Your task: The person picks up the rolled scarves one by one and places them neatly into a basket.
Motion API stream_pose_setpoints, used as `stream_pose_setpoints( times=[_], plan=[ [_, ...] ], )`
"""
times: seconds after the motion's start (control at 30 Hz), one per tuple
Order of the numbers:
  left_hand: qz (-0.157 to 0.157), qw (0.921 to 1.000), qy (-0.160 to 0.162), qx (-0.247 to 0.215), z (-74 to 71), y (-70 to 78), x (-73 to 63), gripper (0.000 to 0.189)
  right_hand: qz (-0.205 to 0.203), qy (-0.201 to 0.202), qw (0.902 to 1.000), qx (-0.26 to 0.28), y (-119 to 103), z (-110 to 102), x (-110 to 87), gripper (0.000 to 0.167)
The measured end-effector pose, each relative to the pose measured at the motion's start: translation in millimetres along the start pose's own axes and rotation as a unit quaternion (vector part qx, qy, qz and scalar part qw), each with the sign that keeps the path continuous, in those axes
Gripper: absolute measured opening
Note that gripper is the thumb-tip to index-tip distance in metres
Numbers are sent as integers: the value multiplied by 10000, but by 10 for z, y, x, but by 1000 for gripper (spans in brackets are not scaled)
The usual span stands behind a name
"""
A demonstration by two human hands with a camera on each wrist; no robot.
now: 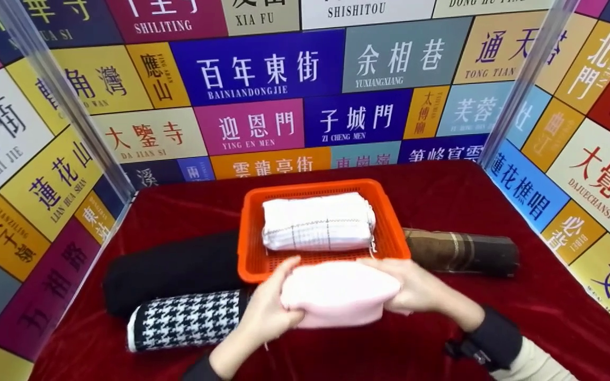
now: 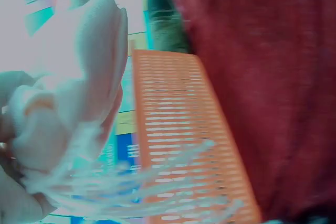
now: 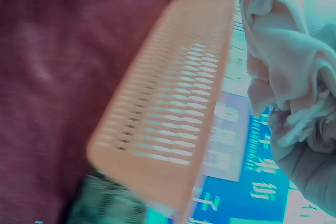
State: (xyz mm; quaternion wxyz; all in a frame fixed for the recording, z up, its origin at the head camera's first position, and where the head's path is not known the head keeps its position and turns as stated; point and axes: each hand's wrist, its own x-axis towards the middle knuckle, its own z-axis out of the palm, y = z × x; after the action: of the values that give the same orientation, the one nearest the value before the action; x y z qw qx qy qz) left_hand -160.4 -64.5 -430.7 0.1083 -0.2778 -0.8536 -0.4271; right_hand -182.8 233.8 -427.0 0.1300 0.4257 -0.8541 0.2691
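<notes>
Both hands hold a rolled pale pink scarf (image 1: 342,296) over the near edge of an orange plastic basket (image 1: 243,238). My left hand (image 1: 270,307) grips its left end, thumb on the near side. At the other end, my right hand (image 1: 416,288) grips the roll, its fingers partly hidden. White fringe (image 2: 184,156) hangs from the scarf in the left wrist view. Soft folds of the scarf (image 3: 286,51) bunch above the right hand (image 3: 310,166) in the right wrist view. Inside the basket lies a white rolled cloth (image 1: 318,222) with thin dark lines.
Left of the basket lie a black cloth roll (image 1: 170,272) and a black-and-white houndstooth roll (image 1: 183,320). A brown striped roll (image 1: 461,251) lies to the right. Dark red cloth (image 1: 495,307) covers the table, and printed panels (image 1: 257,69) stand around its back and sides.
</notes>
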Motion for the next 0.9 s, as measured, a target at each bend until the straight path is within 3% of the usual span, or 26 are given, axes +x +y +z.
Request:
stream_pose_setpoints(
  times=[0.1, 0.23, 0.4, 0.53, 0.63, 0.7, 0.9],
  plan=[
    [-32, 9989, 232, -406, -132, 63, 161, 80, 245, 53, 9995, 175, 7, -139, 137, 69],
    [-26, 9992, 307, -265, -271, 48, 434, 75, 857, -26, 9962, 165, 73, -275, 373, 66],
    [-263, 9996, -10, 48, -341, -79, 790, 77, 1258, -140, 9914, -323, 285, -332, 636, 65],
    [-492, 9954, -513, 640, -305, -231, 1000, 81, 1395, -607, 9858, -718, 476, -267, 771, 72],
    [-626, 9855, -1029, 1194, -240, -359, 1093, 82, 1409, -1099, 9799, -885, 590, -201, 824, 75],
    [-663, 9747, -1418, 1598, -188, -434, 1132, 81, 1391, -1507, 9741, -948, 654, -165, 848, 76],
    [-713, 9298, -2478, 2625, -29, -577, 1229, 77, 1032, -2601, 9535, -1124, 858, -67, 876, 73]
  ],
)
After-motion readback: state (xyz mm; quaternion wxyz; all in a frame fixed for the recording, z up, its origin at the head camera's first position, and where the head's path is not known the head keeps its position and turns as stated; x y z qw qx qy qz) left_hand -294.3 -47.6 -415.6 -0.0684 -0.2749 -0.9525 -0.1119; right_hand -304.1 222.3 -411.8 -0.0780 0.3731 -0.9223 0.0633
